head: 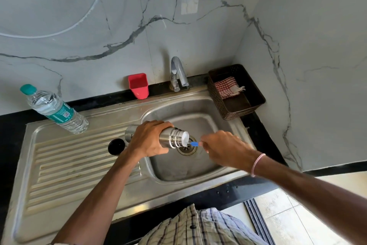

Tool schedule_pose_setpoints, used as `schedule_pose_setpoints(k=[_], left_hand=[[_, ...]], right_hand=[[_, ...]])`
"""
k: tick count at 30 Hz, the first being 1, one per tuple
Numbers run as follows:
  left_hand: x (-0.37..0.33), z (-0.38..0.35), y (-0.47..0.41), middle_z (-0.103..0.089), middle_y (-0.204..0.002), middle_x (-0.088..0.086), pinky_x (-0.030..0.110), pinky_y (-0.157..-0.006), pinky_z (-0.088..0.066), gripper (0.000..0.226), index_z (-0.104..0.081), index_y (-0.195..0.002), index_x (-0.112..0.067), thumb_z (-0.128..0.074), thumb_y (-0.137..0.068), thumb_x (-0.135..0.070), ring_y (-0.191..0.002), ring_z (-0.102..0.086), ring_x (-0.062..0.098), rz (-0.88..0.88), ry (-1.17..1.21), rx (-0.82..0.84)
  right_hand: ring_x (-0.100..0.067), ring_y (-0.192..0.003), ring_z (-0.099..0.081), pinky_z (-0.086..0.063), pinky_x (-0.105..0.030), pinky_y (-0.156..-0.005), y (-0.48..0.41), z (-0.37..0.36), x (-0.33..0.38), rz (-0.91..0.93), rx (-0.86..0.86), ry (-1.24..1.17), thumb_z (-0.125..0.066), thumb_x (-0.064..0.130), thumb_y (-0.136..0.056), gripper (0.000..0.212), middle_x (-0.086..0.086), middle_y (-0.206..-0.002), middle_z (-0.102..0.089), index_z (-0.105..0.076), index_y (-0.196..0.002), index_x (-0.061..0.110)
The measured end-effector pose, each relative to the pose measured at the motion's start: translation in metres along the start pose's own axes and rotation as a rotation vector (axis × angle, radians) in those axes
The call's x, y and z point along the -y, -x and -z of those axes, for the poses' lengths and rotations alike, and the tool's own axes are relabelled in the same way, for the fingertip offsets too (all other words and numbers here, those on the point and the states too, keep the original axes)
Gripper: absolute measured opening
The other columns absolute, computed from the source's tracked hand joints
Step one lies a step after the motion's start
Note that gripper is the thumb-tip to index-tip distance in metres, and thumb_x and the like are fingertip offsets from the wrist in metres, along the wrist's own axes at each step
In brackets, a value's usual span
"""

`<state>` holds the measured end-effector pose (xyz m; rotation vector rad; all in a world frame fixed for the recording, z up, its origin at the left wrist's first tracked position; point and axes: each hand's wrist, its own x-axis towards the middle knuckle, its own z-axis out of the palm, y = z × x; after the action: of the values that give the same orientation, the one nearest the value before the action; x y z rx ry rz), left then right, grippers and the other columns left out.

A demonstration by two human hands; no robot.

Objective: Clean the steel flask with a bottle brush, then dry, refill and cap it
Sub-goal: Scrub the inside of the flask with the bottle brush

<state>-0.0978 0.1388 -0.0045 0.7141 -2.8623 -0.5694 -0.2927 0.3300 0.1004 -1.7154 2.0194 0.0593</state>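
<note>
Gripping steel flask (170,138) round its middle, left hand (150,139) holds it sideways over sink basin (198,165), mouth aimed right, above drain (187,148). Right hand (222,145) pinches blue handle of bottle brush (194,143); white brush head at flask mouth. Lettering near flask base: only "Mi" readable, rest behind hand. Black cap (116,146) on drainboard, just left of flask. Water bottle (55,109), teal cap and label, QR code showing, text too small. Red cup (138,85), tap (177,73), brown basket (256,95) with checked cloth (227,86) behind sink.
</note>
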Motion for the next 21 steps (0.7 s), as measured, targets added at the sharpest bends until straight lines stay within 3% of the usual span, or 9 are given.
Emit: schedule_pose_setpoints(k=[2,3,6,9,11,13,15,18,21], left_hand=[[0.003,0.001,0.001,-0.074,-0.106,-0.015,0.037,-0.089,-0.054,0.072,-0.064,-0.121,-0.036,-0.079,-0.053,-0.052,-0.094,-0.069,0.016,-0.005,-0.014,0.005],[0.004,0.001,0.001,-0.074,-0.106,-0.014,0.036,-0.088,-0.053,0.071,-0.064,-0.121,-0.036,-0.079,-0.053,-0.051,-0.093,-0.070,0.016,0.000,-0.028,-0.002],[0.004,0.007,0.000,-0.075,-0.101,-0.012,0.030,-0.077,-0.050,0.068,-0.065,-0.116,-0.037,-0.084,-0.051,-0.047,-0.087,-0.070,0.018,0.073,-0.011,-0.033],[0.006,0.010,0.001,-0.074,-0.099,-0.013,0.026,-0.070,-0.046,0.067,-0.065,-0.114,-0.038,-0.085,-0.051,-0.046,-0.083,-0.068,0.017,0.101,0.020,-0.021],[0.007,0.013,0.002,-0.074,-0.102,-0.014,0.027,-0.074,-0.046,0.069,-0.065,-0.117,-0.039,-0.084,-0.052,-0.048,-0.086,-0.068,0.016,0.092,0.000,0.004],[0.008,0.013,0.003,-0.074,-0.105,-0.016,0.026,-0.077,-0.044,0.070,-0.066,-0.119,-0.038,-0.083,-0.052,-0.048,-0.090,-0.068,0.014,0.076,-0.018,0.023],[0.011,0.011,0.006,-0.074,-0.104,-0.018,0.027,-0.078,-0.046,0.070,-0.066,-0.119,-0.038,-0.083,-0.052,-0.049,-0.091,-0.069,0.013,0.067,-0.021,0.042],[0.016,0.011,0.009,-0.074,-0.104,-0.018,0.031,-0.080,-0.050,0.070,-0.065,-0.118,-0.039,-0.082,-0.051,-0.048,-0.090,-0.069,0.013,0.070,-0.005,0.045],[0.017,0.017,0.008,-0.074,-0.101,-0.015,0.028,-0.076,-0.046,0.069,-0.067,-0.117,-0.037,-0.085,-0.051,-0.045,-0.087,-0.068,0.013,0.090,-0.010,0.016]], right_hand=[[-0.023,-0.077,-0.060,-0.046,-0.038,-0.071,-0.004,0.014,-0.006,-0.033,0.160,-0.296,-0.038,0.035,-0.108,0.036,-0.004,-0.083,-0.061,-0.058,-0.083,0.020],[-0.023,-0.079,-0.061,-0.047,-0.038,-0.073,-0.003,0.017,-0.008,-0.037,0.140,-0.229,-0.037,0.038,-0.108,0.036,-0.004,-0.085,-0.063,-0.058,-0.085,0.021],[-0.026,-0.070,-0.064,-0.043,-0.037,-0.058,-0.001,0.000,-0.006,0.053,-0.265,0.474,-0.049,0.034,-0.103,0.015,-0.004,-0.084,-0.064,-0.057,-0.103,0.021],[-0.023,-0.051,-0.056,-0.033,-0.033,-0.048,0.001,-0.008,-0.001,0.199,-0.433,0.659,-0.059,0.012,-0.088,0.008,-0.001,-0.069,-0.056,-0.059,-0.093,0.018],[-0.023,-0.042,-0.053,-0.025,-0.031,-0.042,0.000,-0.006,-0.008,0.223,-0.408,0.618,-0.062,0.013,-0.087,0.011,0.000,-0.063,-0.056,-0.059,-0.096,0.019],[-0.026,-0.048,-0.054,-0.029,-0.033,-0.045,0.003,0.001,-0.006,0.160,-0.306,0.483,-0.056,0.022,-0.097,0.008,0.000,-0.065,-0.057,-0.055,-0.105,0.024],[-0.027,-0.065,-0.058,-0.040,-0.036,-0.056,0.002,0.013,-0.010,0.087,-0.104,0.162,-0.043,0.032,-0.106,0.013,0.000,-0.073,-0.056,-0.053,-0.099,0.027],[-0.019,-0.077,-0.061,-0.049,-0.038,-0.074,-0.004,0.031,-0.022,0.004,0.152,-0.278,-0.042,0.039,-0.107,0.035,-0.001,-0.083,-0.065,-0.062,-0.083,0.023],[-0.023,-0.073,-0.064,-0.044,-0.035,-0.062,-0.001,0.022,-0.025,0.063,-0.132,0.184,-0.046,0.035,-0.105,0.020,-0.001,-0.085,-0.066,-0.062,-0.099,0.024]])
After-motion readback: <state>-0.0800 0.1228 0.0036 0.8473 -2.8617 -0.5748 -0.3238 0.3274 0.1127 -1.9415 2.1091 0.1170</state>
